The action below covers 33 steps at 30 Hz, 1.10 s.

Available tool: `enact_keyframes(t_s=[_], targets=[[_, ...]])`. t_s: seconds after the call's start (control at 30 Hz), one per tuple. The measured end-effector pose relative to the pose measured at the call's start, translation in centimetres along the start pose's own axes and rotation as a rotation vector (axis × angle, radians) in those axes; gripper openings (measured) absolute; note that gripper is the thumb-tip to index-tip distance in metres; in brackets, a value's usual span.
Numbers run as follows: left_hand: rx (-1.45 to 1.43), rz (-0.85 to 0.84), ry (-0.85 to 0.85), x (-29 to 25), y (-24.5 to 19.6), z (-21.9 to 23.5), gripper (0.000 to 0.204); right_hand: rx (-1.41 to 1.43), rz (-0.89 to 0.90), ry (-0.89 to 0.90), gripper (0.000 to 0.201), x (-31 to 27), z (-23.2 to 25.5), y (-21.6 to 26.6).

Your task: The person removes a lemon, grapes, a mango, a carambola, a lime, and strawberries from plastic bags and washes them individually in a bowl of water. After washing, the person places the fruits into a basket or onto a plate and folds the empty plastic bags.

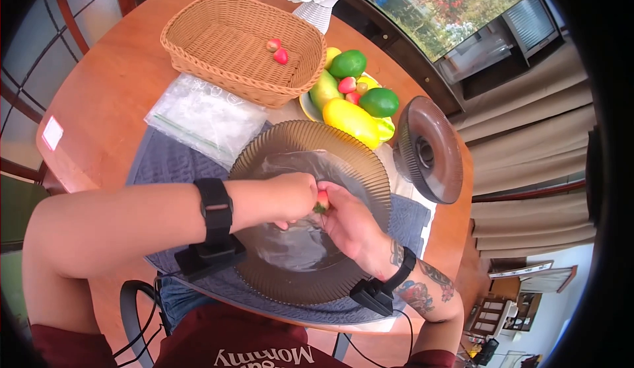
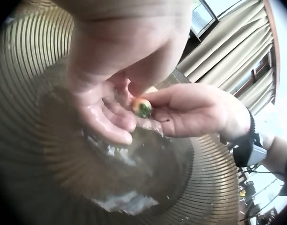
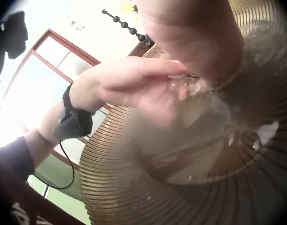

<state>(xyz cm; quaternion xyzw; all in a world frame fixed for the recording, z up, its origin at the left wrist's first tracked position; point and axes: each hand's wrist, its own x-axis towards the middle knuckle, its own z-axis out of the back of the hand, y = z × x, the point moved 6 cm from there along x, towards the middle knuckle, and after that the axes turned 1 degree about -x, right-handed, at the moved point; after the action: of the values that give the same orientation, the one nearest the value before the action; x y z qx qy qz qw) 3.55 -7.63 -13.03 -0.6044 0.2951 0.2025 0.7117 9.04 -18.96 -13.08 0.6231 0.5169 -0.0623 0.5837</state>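
A small strawberry (image 1: pixel 321 201) with green leaves sits between my two hands, above a ribbed amber glass bowl (image 1: pixel 366 170) of water. My right hand (image 1: pixel 353 226) holds it between thumb and fingers, leafy end showing. Pressed up against its other end are the thumb and forefinger of my left hand (image 1: pixel 284 199), pinching it. The left hand's other fingers (image 2: pixel 108 124) look wet and hang loosely curved over the water. In the right wrist view, the left hand (image 3: pixel 138 86) reaches in from the left and the right hand (image 3: pixel 195 42) covers most of the strawberry.
A wicker basket (image 1: pixel 218 37) with two strawberries stands at the back. Behind the bowl is a plate of mangoes, green fruit and other fruit (image 1: pixel 350 120). A clear plastic bag (image 1: pixel 205 113), a dark glass bowl (image 1: pixel 429 150) and a flower vase (image 1: pixel 314 14) surround it. A blue towel (image 1: pixel 165 163) lies underneath.
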Motion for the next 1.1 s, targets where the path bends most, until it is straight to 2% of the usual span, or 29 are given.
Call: enact_keyframes(t_s=[0.03, 0.1, 0.13, 0.17, 0.23, 0.27, 0.3, 0.37, 0.4, 0.5, 0.53, 0.6, 0.63, 0.7, 0.73, 0.77, 0.83, 0.93, 0.97, 1.03, 1.07, 1.1], targets=[[-0.004, -0.001, 0.001, 0.3, -0.2, 0.6, 0.038, -0.030, -0.012, -0.024, 0.020, -0.8, -0.6, 0.3], [0.161, 0.017, 0.010, 0.7, -0.7, 1.6, 0.039, -0.059, -0.024, -0.047, 0.019, -1.6, -1.0, 0.4], [0.217, -0.001, -0.130, -0.3, -1.6, 2.9, 0.039, -0.103, -0.077, -0.060, 0.018, -1.7, -0.9, 0.1], [0.217, -0.001, -0.131, -0.2, -1.7, 3.2, 0.039, -0.147, -0.130, -0.072, 0.017, -2.0, -0.9, -0.3], [0.440, -0.088, -0.256, -0.7, -2.5, 4.4, 0.038, -0.132, -0.165, -0.100, 0.015, -2.4, -0.9, -0.7], [0.642, -0.077, -0.327, -0.8, -2.9, 4.1, 0.037, -0.068, -0.223, -0.038, 0.017, -2.3, -1.0, -1.2], [0.642, -0.077, -0.328, -0.8, -3.2, 3.6, 0.037, -0.001, -0.281, 0.021, 0.019, -2.2, -1.1, -1.7], [0.684, -0.007, -0.148, -0.5, -2.6, 1.8, 0.039, 0.015, -0.280, 0.052, 0.022, -1.3, -0.9, -1.8], [0.684, -0.009, -0.148, -0.6, -2.5, 1.1, 0.039, 0.032, -0.276, 0.084, 0.026, -1.1, -1.0, -1.8], [0.699, -0.174, -0.283, -2.2, -3.4, -1.2, 0.025, 0.043, -0.279, 0.082, 0.033, -1.5, -1.5, -1.3], [0.702, -0.175, -0.282, -2.4, -3.1, -2.0, 0.025, 0.045, -0.277, 0.082, 0.033, -1.9, -1.9, -1.1], [0.808, -0.377, -0.433, -3.2, -3.8, -3.2, 0.023, 0.050, -0.263, 0.000, 0.042, -2.8, -2.5, -0.4], [0.810, -0.376, -0.434, -3.6, -3.7, -3.5, 0.023, 0.050, -0.262, 0.001, 0.042, -2.9, -2.7, -0.1], [0.935, -0.578, -0.532, -5.0, -4.5, -4.5, 0.026, 0.098, -0.268, -0.046, 0.048, -3.0, -2.6, 0.2], [1.088, -0.623, -0.576, -5.7, -4.7, -5.3, 0.027, 0.102, -0.266, -0.046, 0.048, -2.7, -2.2, 0.4], [1.091, -0.625, -0.574, -5.9, -4.7, -5.8, 0.027, 0.131, -0.249, -0.032, 0.050, -2.2, -1.8, 0.6], [0.855, -0.453, -0.557, -5.7, -4.2, -5.6, 0.029, 0.162, -0.231, -0.018, 0.052, -1.8, -1.5, 1.0], [0.787, -0.516, -0.600, -5.0, -3.9, -4.1, 0.031, 0.170, -0.171, 0.047, 0.048, -2.0, -2.0, 1.4], [0.788, -0.516, -0.601, -4.4, -3.7, -3.2, 0.031, 0.084, -0.212, 0.105, 0.047, -2.5, -2.5, 1.1], [0.857, -0.328, -0.523, -2.8, -2.4, -0.9, 0.035, -0.002, -0.256, 0.162, 0.046, -2.8, -2.6, 0.4], [0.856, -0.328, -0.521, -2.8, -2.6, 0.4, 0.035, -0.039, -0.332, 0.243, 0.045, -2.8, -2.6, -0.3], [0.915, -0.269, -0.390, -2.4, -2.4, 1.2, 0.038, -0.076, -0.407, 0.324, 0.044, -3.0, -2.8, -0.9]])
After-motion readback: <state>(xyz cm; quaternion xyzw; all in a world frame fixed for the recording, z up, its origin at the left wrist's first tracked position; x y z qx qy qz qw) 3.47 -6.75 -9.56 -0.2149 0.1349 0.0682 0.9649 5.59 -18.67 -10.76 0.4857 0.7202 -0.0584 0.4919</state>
